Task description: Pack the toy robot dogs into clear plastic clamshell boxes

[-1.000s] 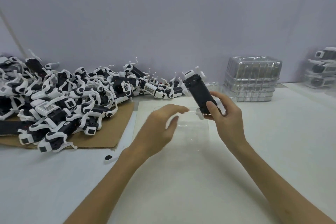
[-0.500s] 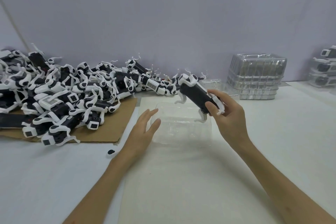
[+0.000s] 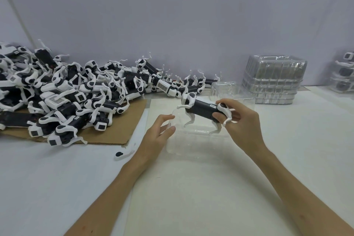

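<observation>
Head camera looks down at two hands over a white table (image 3: 57,178). The right hand (image 3: 243,124) grips one toy dog (image 3: 203,108) by its back end. A moment ago the dog stood up on its end. Now it lies flat in the air with its legs pointing down, right above the open clear box (image 3: 191,143). So I think the dog is lined up and ready to go down into the box.

The left hand (image 3: 155,136) has moved from over the box to its left side. Its fingers touch the box wall. I cannot tell if they pinch it or just lean on it.

The open box has nothing in it yet. Behind it sits one more clear box (image 3: 223,88). A stack of boxes (image 3: 274,82) by the wall looks bare inside too. Far right, some boxes (image 3: 344,76) hold dogs already. A big pile of dogs (image 3: 76,92) waits on the cardboard (image 3: 115,132).
</observation>
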`<control>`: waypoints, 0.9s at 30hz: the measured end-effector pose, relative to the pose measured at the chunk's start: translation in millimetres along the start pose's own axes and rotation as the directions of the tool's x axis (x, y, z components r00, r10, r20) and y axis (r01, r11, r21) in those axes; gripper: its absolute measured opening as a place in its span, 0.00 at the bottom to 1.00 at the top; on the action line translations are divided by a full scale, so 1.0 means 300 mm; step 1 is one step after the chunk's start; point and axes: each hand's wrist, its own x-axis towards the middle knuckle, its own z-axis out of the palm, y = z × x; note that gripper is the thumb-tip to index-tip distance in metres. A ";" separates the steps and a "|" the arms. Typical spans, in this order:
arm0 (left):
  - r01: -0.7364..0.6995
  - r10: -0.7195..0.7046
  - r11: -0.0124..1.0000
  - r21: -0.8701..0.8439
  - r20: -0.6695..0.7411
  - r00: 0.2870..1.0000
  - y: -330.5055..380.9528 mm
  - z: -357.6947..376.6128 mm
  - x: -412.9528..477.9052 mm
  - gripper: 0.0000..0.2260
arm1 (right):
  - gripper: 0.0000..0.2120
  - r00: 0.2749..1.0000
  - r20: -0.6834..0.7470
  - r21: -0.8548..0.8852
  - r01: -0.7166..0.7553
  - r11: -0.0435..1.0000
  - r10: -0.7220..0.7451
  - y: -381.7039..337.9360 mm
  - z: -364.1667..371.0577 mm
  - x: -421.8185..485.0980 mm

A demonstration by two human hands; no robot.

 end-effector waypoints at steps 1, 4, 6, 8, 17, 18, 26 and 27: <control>0.001 -0.001 1.000 -0.004 0.001 1.000 -0.001 0.000 0.000 0.19 | 0.16 1.000 -0.001 -0.001 -0.005 1.000 0.005 0.003 -0.001 0.000; 0.004 -0.004 1.000 -0.011 0.006 1.000 -0.002 -0.002 0.000 0.18 | 0.14 1.000 -0.012 -0.012 -0.014 1.000 0.014 0.010 -0.006 0.003; 0.003 -0.003 1.000 -0.010 0.014 1.000 -0.001 -0.002 0.000 0.17 | 0.14 1.000 -0.010 -0.023 -0.018 1.000 0.018 0.013 -0.010 0.004; -0.002 0.002 1.000 -0.008 0.018 1.000 -0.002 -0.001 -0.001 0.16 | 0.14 1.000 0.011 -0.038 -0.018 0.999 0.018 0.018 -0.015 0.005; -0.016 0.016 1.000 0.002 0.013 1.000 0.002 0.003 -0.003 0.18 | 0.13 0.992 0.128 -0.184 0.023 0.983 0.001 0.028 -0.033 0.012; -0.017 0.017 1.000 0.002 0.011 1.000 0.003 0.003 -0.003 0.17 | 0.13 0.991 0.137 -0.189 0.014 0.982 0.012 0.027 -0.034 0.013; -0.032 0.032 0.999 0.017 -0.015 0.999 0.011 0.010 -0.005 0.17 | 0.14 0.943 0.294 -0.177 -0.109 0.978 0.159 0.020 -0.071 0.028; -0.039 0.039 0.999 0.017 -0.015 0.999 0.012 0.011 -0.006 0.17 | 0.15 0.939 0.306 -0.182 -0.106 0.978 0.159 0.019 -0.076 0.031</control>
